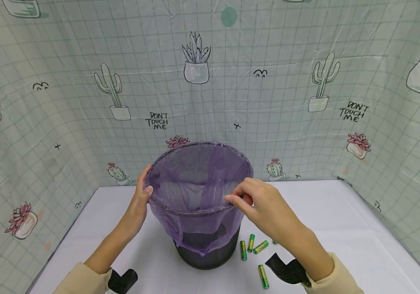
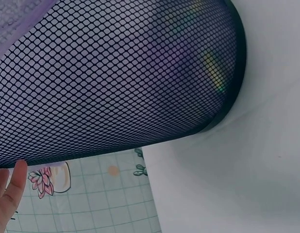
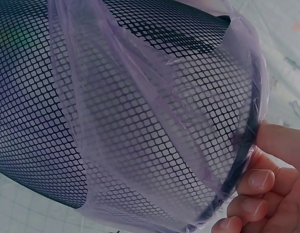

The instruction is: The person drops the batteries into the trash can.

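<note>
A black mesh trash bin (image 1: 210,261) stands on the white table, lined with a thin purple garbage bag (image 1: 195,222). The bag's edge is folded outward over the rim and hangs unevenly down the outside. Against the bin's left side rests my left hand (image 1: 141,198), thumb at the rim and fingers fairly straight along the outside. At the right front of the rim, my right hand (image 1: 259,200) pinches the bag's film with thumb and forefinger. In the right wrist view, its thumb (image 3: 281,143) and curled fingers (image 3: 257,182) meet the bag-covered rim.
Several green-and-gold batteries (image 1: 261,246) lie on the table right of the bin, one partly behind my right forearm. Behind and beside the white table (image 1: 121,228) hangs a gridded, cactus-printed cloth (image 1: 232,98). A black strap (image 1: 287,269) surrounds my right wrist.
</note>
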Demonstrator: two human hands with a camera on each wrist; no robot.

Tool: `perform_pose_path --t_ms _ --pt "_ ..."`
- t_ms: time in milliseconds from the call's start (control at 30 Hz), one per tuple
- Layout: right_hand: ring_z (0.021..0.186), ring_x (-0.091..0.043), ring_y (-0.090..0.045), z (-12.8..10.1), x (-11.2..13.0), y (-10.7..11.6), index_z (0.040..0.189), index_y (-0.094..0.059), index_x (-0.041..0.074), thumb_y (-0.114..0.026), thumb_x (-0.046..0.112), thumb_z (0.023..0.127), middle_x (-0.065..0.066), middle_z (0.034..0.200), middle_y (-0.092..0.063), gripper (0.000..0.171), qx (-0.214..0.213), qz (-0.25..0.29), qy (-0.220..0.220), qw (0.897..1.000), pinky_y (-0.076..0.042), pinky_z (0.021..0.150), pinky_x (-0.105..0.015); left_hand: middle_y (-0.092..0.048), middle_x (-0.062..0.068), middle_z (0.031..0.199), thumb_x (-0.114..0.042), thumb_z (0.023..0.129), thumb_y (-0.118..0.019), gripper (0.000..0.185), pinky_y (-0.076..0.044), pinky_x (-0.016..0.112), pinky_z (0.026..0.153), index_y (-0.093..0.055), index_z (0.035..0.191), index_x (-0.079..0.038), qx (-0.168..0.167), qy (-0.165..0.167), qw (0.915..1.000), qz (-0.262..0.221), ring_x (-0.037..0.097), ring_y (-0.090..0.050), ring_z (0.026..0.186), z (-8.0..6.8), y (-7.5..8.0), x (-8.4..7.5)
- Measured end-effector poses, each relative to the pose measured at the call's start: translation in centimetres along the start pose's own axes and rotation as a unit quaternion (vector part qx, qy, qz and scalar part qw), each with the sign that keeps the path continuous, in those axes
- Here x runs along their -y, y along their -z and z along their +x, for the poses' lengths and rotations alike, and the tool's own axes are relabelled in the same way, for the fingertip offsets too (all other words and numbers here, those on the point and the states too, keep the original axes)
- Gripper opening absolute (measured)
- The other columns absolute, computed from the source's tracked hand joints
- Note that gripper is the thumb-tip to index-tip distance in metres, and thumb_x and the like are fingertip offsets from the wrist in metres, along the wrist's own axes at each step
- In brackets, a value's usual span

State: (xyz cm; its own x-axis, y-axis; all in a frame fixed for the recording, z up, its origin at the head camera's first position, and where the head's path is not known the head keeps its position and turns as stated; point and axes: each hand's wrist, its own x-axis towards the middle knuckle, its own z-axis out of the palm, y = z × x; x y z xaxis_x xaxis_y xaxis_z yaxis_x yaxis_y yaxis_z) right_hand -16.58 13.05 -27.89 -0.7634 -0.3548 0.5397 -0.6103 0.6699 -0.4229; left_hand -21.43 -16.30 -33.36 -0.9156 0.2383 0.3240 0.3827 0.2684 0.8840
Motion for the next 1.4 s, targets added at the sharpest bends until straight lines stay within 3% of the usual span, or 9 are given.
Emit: perform_pose_path --t_ms 267,433,633,867,1133,1400 --pt "0.064 -0.004 -0.041 -0.3 0.0 0.0 0.081 -0.062 0.017 -0.065 0.021 0.086 0.011 0.069 -0.045 0.007 -0.004 0.013 -0.004 1.000 -0.037 0.058 -0.018 0.011 0.013 0.155 -0.047 0.093 -0.026 0.067 -0.008 0.072 0.100 0.000 0.150 -0.024 -0.004 -0.003 1.0000 0.005 0.044 0.005 0.140 0.0 0.0 0.1" --pt "0.064 -0.004 -0.042 -0.9 -0.5 0.0 0.086 -0.058 0.013 -0.064 0.017 0.087 0.008 0.069 -0.047 0.007 -0.020 0.045 -0.033 0.998 -0.039 0.057 -0.019 0.011 0.012 0.155 -0.047 0.093 -0.027 0.067 -0.007 0.072 0.100 0.000 0.150 -0.023 -0.005 -0.002 1.0000 0.002 0.044 0.005 0.140 0.0 0.0 0.1" --pt "0.063 -0.005 -0.043 -2.3 -2.2 0.0 0.090 -0.053 0.011 -0.059 0.020 0.091 0.006 0.070 -0.048 0.010 -0.033 0.065 -0.078 0.994 -0.040 0.056 -0.020 0.011 0.012 0.155 -0.047 0.093 -0.026 0.067 -0.008 0.072 0.100 0.000 0.150 -0.024 -0.004 -0.003 1.0000 0.005 0.044 0.005 0.140 0.0 0.0 0.0" --pt "0.068 -0.004 -0.047 -3.9 -5.1 -0.7 0.090 -0.058 0.011 -0.058 0.016 0.091 0.008 0.074 -0.053 0.005 -0.054 0.061 -0.097 0.992 -0.042 0.062 -0.020 0.009 0.014 0.155 -0.043 0.092 -0.027 0.067 -0.008 0.072 0.101 -0.001 0.150 -0.022 -0.009 -0.005 0.9999 0.006 0.044 0.003 0.140 0.1 0.0 -0.1" --pt "0.073 -0.007 -0.051 -5.6 -8.5 -1.6 0.103 -0.061 0.008 -0.058 0.026 0.091 0.001 0.085 -0.059 0.022 0.008 0.058 -0.202 0.978 -0.044 0.065 -0.022 0.010 0.013 0.155 -0.045 0.093 -0.026 0.067 -0.008 0.072 0.100 0.000 0.150 -0.023 -0.004 -0.006 1.0000 0.004 0.044 0.005 0.140 0.1 0.0 0.0" --pt "0.089 -0.021 -0.057 -7.3 -11.6 -3.2 0.120 -0.056 0.002 -0.064 0.026 0.087 -0.009 0.101 -0.062 0.042 0.054 0.043 -0.263 0.962 -0.046 0.070 -0.031 0.011 0.013 0.155 -0.043 0.093 -0.026 0.066 -0.009 0.072 0.099 0.000 0.150 -0.023 -0.003 -0.009 1.0000 0.002 0.043 0.006 0.140 0.0 0.0 0.1"
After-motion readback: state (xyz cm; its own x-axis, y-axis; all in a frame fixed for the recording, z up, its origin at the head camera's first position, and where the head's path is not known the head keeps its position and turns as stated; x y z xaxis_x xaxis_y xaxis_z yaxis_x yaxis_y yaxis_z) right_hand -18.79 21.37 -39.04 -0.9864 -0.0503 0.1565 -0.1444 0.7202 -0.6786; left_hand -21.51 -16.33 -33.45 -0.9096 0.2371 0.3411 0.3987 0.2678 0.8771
